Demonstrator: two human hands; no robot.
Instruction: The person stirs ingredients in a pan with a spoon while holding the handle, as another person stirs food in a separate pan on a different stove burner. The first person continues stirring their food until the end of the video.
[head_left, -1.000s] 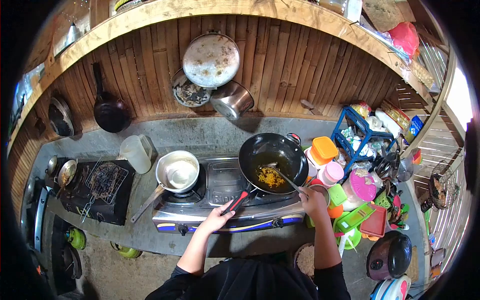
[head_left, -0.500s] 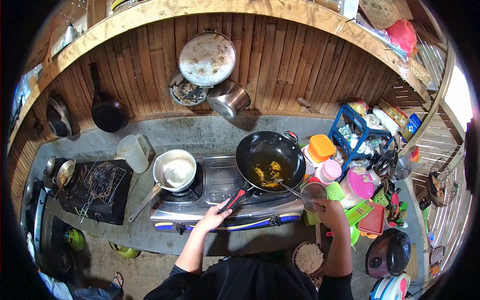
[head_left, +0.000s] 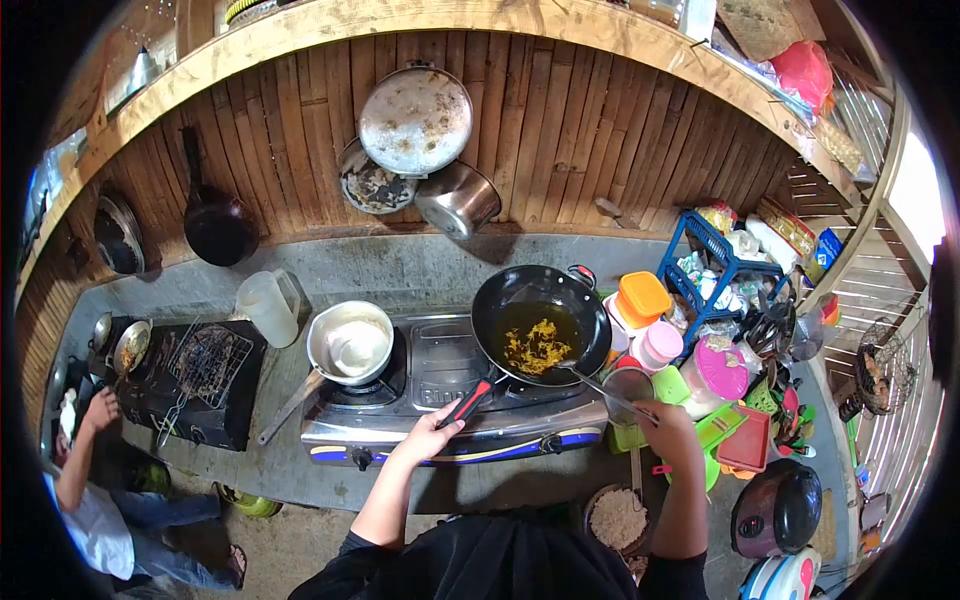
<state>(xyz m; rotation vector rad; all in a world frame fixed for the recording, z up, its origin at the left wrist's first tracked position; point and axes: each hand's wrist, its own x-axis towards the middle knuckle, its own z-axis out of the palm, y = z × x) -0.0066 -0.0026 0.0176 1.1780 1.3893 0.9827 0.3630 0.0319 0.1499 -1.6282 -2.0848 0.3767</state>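
My left hand (head_left: 430, 437) is closed around the red and black handle (head_left: 468, 402) of a black wok (head_left: 490, 335) on the right burner. Dark oil with yellow-orange shredded bits (head_left: 538, 347) lies inside the wok. My right hand (head_left: 667, 428) grips the far end of a long metal spatula (head_left: 592, 384), whose tip dips into the oil at the wok's near right side. Just under that hand is a round mesh strainer (head_left: 629, 388) beside the stove.
A white pot (head_left: 350, 342) sits on the left burner of the gas stove (head_left: 437, 360). Plastic containers, a blue rack (head_left: 725, 262) and a rice cooker (head_left: 775, 507) crowd the right. Another person (head_left: 110, 520) reaches toward a small pan (head_left: 132, 345) at far left.
The yellow-orange bits have spread and gathered toward the wok's middle as the spatula shifted slightly right. A person has come into view at left, arm raised over the counter.
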